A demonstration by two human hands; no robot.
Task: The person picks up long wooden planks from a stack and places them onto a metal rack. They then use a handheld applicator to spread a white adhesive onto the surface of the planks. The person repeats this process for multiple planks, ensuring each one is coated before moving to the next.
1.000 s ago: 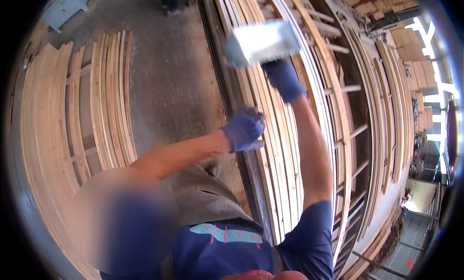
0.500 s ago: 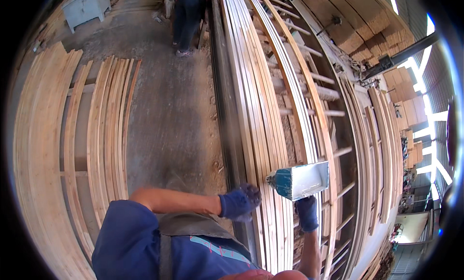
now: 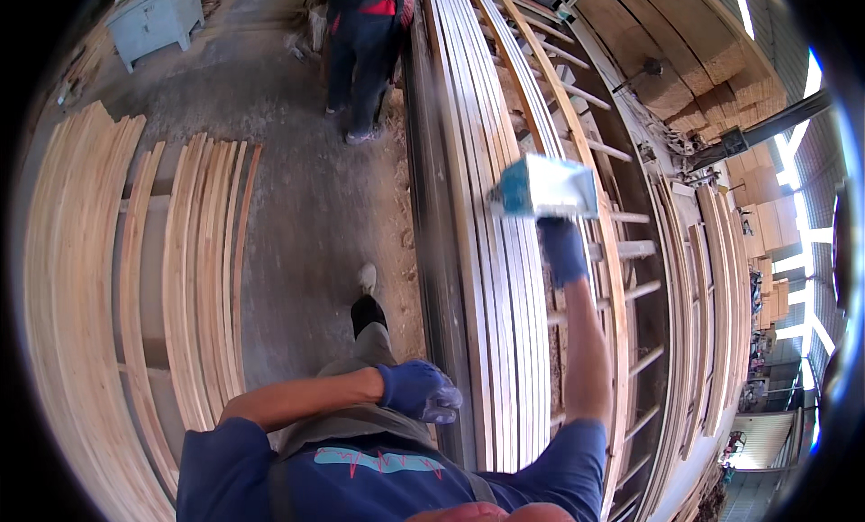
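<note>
My right hand (image 3: pixel 562 251), in a dark blue glove, is closed around the underside of a box-shaped hand spreader (image 3: pixel 551 187). The spreader has teal sides, a whitish inside and a narrow end pointing left; motion blurs it. It is over several long, narrow wooden strips (image 3: pixel 505 279) laid side by side, their tops pale and shiny. Whether it touches them I cannot tell. Near my body, left of the strips, my left hand (image 3: pixel 421 391) is curled into a loose fist in a blue glove. No object shows in it.
A dark metal rail (image 3: pixel 441 251) edges the strips; a slatted rack (image 3: pixel 631 248) lies to their right. More planks (image 3: pixel 77 279) are stacked at left. A person in dark trousers (image 3: pixel 365 67) stands ahead beside the rail. A grey cabinet (image 3: pixel 155 22) is at far left.
My right hand has carried the spreader forward along the strips, arm now stretched out. My left hand has drawn back slightly left. My foot has come into view, and the person ahead appears nearer.
</note>
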